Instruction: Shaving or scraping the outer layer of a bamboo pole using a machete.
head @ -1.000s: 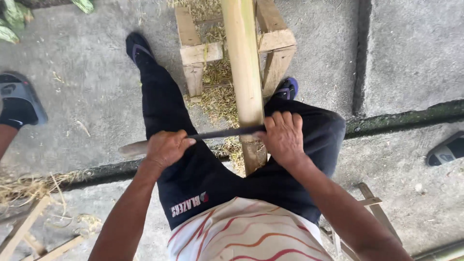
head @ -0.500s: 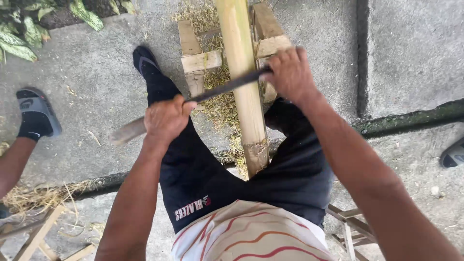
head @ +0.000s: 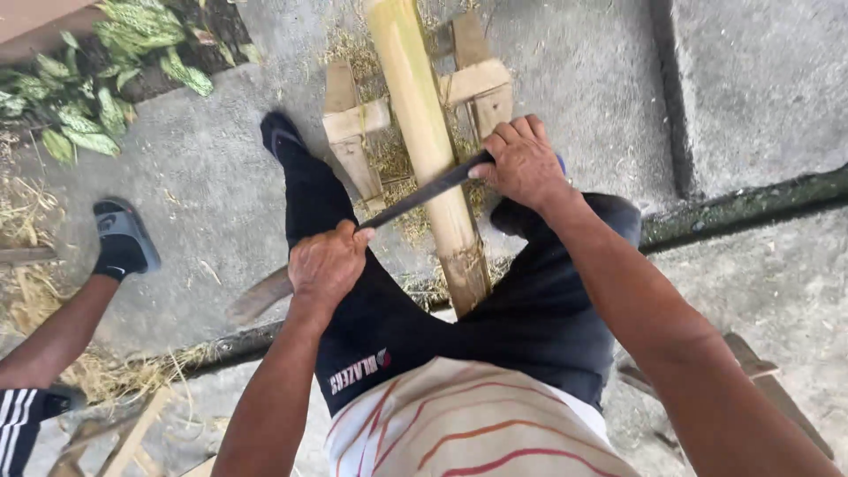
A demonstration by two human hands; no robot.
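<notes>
Right hand (head: 523, 163) closed around one end of a long dark blade (head: 424, 193); left hand (head: 325, 263) clenched on the other end, fingers hiding the grip. Blade lies across a pale bamboo pole (head: 426, 132), touching it. Pole rests on a wooden trestle (head: 358, 124), top cut off by the frame edge. Blade tip beyond the left hand is blurred. Another person's sandalled foot (head: 124, 240) stands well apart.
</notes>
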